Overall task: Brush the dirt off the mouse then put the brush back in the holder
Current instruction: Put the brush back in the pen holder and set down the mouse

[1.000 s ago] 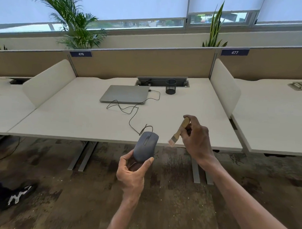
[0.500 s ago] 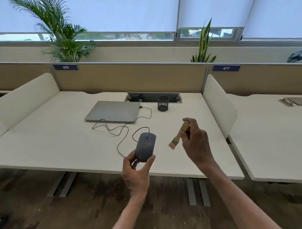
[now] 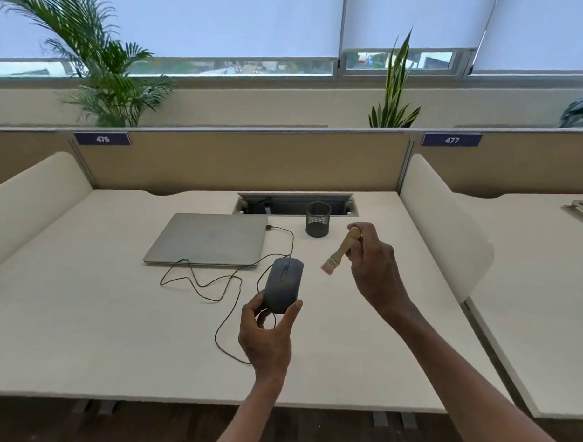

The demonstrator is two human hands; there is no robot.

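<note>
While left hand (image 3: 267, 335) fingers clamp the mouse (image 3: 284, 284) upright; right hand (image 3: 373, 268) fingers pinch brush (image 3: 341, 251), bristles down

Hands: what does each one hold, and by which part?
The left hand holds the grey wired mouse by its rear end, between thumb and fingers. The right hand holds the small wooden brush by the handle's upper end, bristles pointing down.

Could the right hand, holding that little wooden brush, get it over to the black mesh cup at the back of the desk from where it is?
Probably yes. The right hand holds the small wooden-handled brush just in front and right of the black mesh cup, whose top is open. Nothing stands between them; the closed grey laptop lies off to the left.
</note>
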